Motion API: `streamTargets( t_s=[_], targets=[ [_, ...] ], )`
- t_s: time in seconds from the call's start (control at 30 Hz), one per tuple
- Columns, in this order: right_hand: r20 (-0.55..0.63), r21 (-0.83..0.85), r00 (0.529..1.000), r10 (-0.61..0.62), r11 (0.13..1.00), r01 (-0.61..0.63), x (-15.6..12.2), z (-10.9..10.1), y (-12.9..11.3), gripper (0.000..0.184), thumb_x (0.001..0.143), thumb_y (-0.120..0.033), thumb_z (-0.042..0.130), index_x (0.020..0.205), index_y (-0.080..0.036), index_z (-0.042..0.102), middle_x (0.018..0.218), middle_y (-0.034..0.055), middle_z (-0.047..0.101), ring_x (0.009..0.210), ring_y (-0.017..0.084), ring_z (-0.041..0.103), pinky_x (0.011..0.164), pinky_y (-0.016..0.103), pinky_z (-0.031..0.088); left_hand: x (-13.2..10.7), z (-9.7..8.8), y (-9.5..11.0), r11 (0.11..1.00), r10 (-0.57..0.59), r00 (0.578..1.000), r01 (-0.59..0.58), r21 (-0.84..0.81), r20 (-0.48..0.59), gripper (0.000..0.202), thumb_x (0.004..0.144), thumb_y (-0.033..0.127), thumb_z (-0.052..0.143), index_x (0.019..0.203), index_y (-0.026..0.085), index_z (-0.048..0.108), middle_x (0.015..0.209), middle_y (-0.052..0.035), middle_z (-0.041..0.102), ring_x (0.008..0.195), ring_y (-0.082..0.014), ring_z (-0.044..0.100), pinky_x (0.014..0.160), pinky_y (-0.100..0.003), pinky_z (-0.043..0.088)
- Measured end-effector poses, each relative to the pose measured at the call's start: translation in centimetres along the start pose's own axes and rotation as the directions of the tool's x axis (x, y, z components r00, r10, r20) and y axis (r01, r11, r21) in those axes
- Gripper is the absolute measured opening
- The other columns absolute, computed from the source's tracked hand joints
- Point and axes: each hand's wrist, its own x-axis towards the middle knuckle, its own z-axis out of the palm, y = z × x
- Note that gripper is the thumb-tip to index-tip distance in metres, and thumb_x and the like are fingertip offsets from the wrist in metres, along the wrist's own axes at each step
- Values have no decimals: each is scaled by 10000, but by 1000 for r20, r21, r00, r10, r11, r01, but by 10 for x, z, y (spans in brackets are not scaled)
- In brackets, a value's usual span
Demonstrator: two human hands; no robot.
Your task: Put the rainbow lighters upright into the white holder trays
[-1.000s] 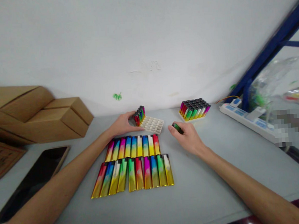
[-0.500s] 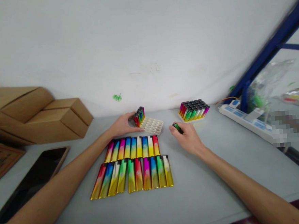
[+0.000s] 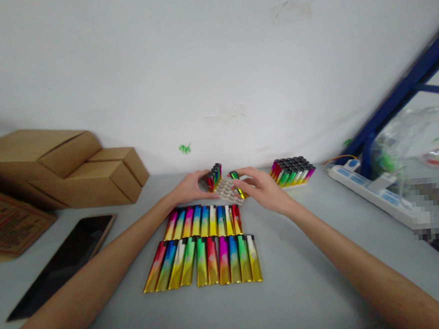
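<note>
In my right hand (image 3: 264,187) is a green and gold lighter (image 3: 238,184), pinched between thumb and fingers and tilted over the right part of a white tray (image 3: 226,188) with round holes. My left hand (image 3: 191,186) grips the tray's left end, thumb along the near edge and fingers behind. A row of upright lighters (image 3: 215,177) with black tops stands at that end. Nearer to me, several colourful lighters lie flat in two rows, a back row (image 3: 203,222) and a front row (image 3: 203,262).
A full block of upright lighters (image 3: 293,171) stands back right. Further right are a white power strip (image 3: 375,188), a blue frame (image 3: 394,89) and clear plastic bags (image 3: 401,136). Cardboard boxes (image 3: 89,181) and a dark tablet (image 3: 63,265) are at left.
My right hand has moved left with the green lighter, from beside the tray to over it. My left hand stays at the tray's left end. The whole view has shifted slightly.
</note>
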Motion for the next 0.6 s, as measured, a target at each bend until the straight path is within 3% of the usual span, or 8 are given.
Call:
streamTargets(
  t_s=[0.1, 0.2, 0.3, 0.43, 0.6],
  targets=[
    [27, -63, 999, -36, 997, 37, 21, 7, 1, 283, 942, -333, 630, 1154, -162, 706, 1082, 98, 755, 932, 200, 726, 855, 343, 578, 0, -1, 0, 1000, 12, 1000, -12, 2, 7, 763, 639, 581, 843, 1247, 153, 671, 1226, -93, 734, 1100, -309, 670, 1001, -403, 508],
    [22, -90, 999, -29, 995, 31, 34, 13, 5, 232, 907, -288, 681, 1088, -155, 738, 985, 83, 789, 888, 201, 739, 829, 333, 578, 1, -1, 0, 999, 33, 999, -32, -29, 17, 718, 650, 539, 847, 1232, 153, 679, 1219, -84, 738, 1102, -303, 672, 1002, -394, 504],
    [14, -166, 1000, -9, 986, 11, 37, 20, 11, 201, 874, -248, 719, 1052, -163, 759, 916, 61, 800, 811, 199, 751, 772, 317, 585, 1, -1, 0, 998, 40, 999, -39, -54, 18, 722, 644, 518, 856, 1238, 149, 674, 1238, -87, 733, 1117, -302, 669, 1009, -396, 498],
    [-51, -260, 998, -33, 965, 19, 37, 25, 18, 227, 867, -236, 728, 1080, -164, 763, 966, 73, 802, 858, 209, 757, 795, 323, 596, 0, -1, 1, 997, 45, 999, -44, -70, 20, 716, 649, 511, 854, 1244, 155, 672, 1239, -81, 734, 1124, -299, 666, 1006, -390, 497],
    [-76, -242, 997, -12, 970, -7, 37, 25, 20, 224, 830, -224, 763, 1046, -168, 758, 935, 71, 800, 846, 200, 760, 771, 312, 611, 0, -1, 0, 996, 40, 999, -38, -77, 19, 713, 647, 511, 859, 1240, 161, 675, 1225, -79, 736, 1110, -298, 672, 996, -386, 501]
  ],
)
